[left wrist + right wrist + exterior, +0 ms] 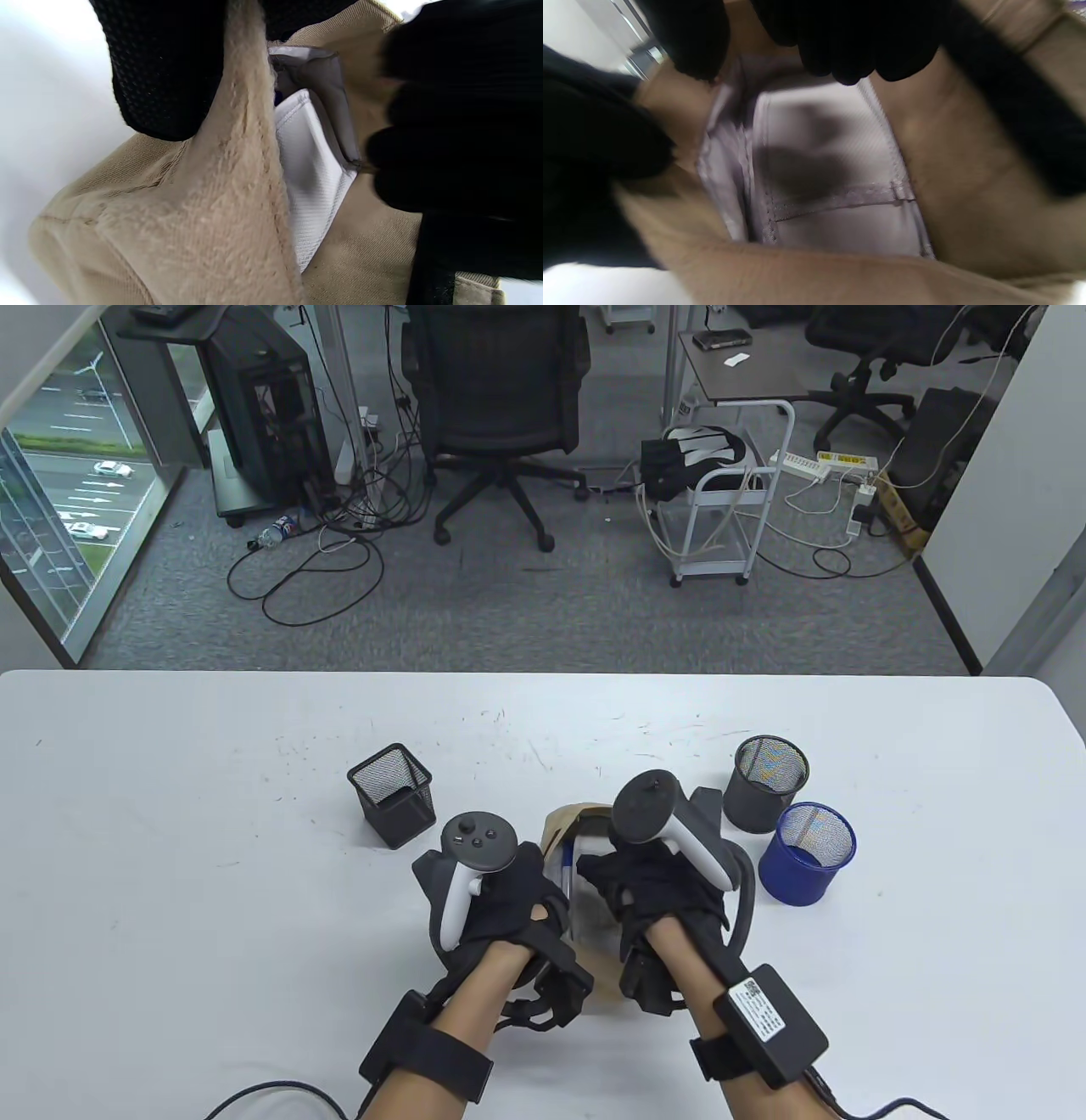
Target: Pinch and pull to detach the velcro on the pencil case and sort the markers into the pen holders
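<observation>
A tan pencil case (562, 824) lies between my hands, its mouth held apart. My left hand (530, 895) grips the left flap; its fingertip (165, 72) presses the fuzzy velcro strip (237, 190). Gripping the opposite edge is my right hand (607, 872), whose fingers (848, 38) curl over the rim. The white lining (831, 169) shows inside. A white and blue marker (567, 875) peeks out of the opening. A black square mesh holder (392, 796) stands to the left. A grey round holder (766, 783) and a blue round holder (807, 853) stand to the right.
The white table (170, 831) reaches to its far edge, with an office chair (496, 398) and floor cables beyond it. Cables trail from both wrists at the near edge.
</observation>
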Demonstrator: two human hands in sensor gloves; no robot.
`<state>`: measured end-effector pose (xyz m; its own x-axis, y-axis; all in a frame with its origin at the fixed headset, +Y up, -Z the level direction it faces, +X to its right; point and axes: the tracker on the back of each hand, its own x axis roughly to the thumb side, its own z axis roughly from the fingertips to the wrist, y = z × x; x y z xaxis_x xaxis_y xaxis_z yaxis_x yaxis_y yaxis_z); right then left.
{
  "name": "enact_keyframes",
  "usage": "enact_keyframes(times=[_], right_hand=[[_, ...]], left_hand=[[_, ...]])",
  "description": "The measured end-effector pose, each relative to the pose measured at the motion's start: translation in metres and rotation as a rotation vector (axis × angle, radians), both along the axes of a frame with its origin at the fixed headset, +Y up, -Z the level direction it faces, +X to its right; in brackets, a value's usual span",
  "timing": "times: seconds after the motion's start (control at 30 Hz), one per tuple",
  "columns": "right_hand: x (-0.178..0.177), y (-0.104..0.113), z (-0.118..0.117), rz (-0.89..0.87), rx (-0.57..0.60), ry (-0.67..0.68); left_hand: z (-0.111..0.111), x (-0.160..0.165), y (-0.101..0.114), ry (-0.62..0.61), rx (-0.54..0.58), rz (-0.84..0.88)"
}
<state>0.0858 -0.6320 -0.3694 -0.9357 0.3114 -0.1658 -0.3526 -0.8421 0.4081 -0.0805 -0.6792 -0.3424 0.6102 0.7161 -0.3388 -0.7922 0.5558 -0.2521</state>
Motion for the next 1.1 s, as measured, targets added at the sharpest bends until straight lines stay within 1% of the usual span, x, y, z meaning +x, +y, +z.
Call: enact_keyframes(times=[0.03,0.13,0.27,0.37,0.4,0.47,0.53,0.57,0.6,0.67,0.7,0.77,0.8,0.87,0.9,0.93,1.0,1.03,1.1], right_hand=[[-0.004,-0.008,-0.005,0.039,-0.005,-0.01],[-0.013,-0.025,-0.011,0.126,-0.028,-0.008],[-0.025,-0.038,-0.011,0.233,-0.053,0.045],[-0.032,-0.043,-0.01,0.295,-0.045,0.078],[-0.033,-0.041,-0.006,0.308,-0.019,0.098],[-0.034,-0.033,0.001,0.274,0.027,0.121],[-0.034,-0.018,0.013,0.247,0.126,0.134],[-0.032,-0.009,0.021,0.268,0.211,0.121],[-0.029,0.0,0.03,0.323,0.34,0.08],[-0.019,0.009,0.036,0.41,0.485,0.02],[-0.012,0.011,0.036,0.409,0.491,-0.01],[0.008,0.013,0.029,0.357,0.413,-0.064],[0.021,0.013,0.024,0.293,0.323,-0.084],[0.043,0.009,0.015,0.113,0.15,-0.102],[0.053,0.006,0.011,0.004,0.087,-0.098],[0.059,0.004,0.008,-0.049,0.049,-0.104],[0.072,0.001,0.006,-0.05,0.069,-0.115],[0.078,0.0,0.006,-0.021,0.089,-0.128],[0.089,-0.003,0.004,-0.023,0.08,-0.142]], left_hand=[[0.003,0.0,0.0,-0.001,0.001,0.017],[0.008,-0.001,-0.001,-0.003,0.0,0.063],[0.01,-0.003,-0.002,0.017,0.004,0.106],[0.009,-0.007,-0.005,0.048,0.001,0.118],[0.008,-0.01,-0.005,0.065,0.005,0.114],[0.007,-0.014,-0.006,0.084,0.002,0.128],[0.005,-0.018,-0.007,0.105,0.003,0.135],[0.005,-0.021,-0.007,0.116,0.008,0.136],[0.004,-0.024,-0.008,0.13,0.009,0.145],[0.003,-0.029,-0.007,0.151,0.014,0.169],[0.003,-0.032,-0.006,0.162,0.022,0.184],[0.004,-0.035,-0.003,0.176,0.033,0.212],[0.004,-0.037,-0.003,0.171,0.038,0.22],[0.004,-0.039,-0.002,0.175,0.055,0.227],[0.003,-0.039,-0.003,0.157,0.068,0.238],[0.003,-0.039,-0.004,0.153,0.072,0.256],[0.002,-0.041,-0.007,0.142,0.065,0.271],[0.001,-0.042,-0.009,0.134,0.053,0.281],[-0.002,-0.044,-0.014,0.116,0.035,0.25]])
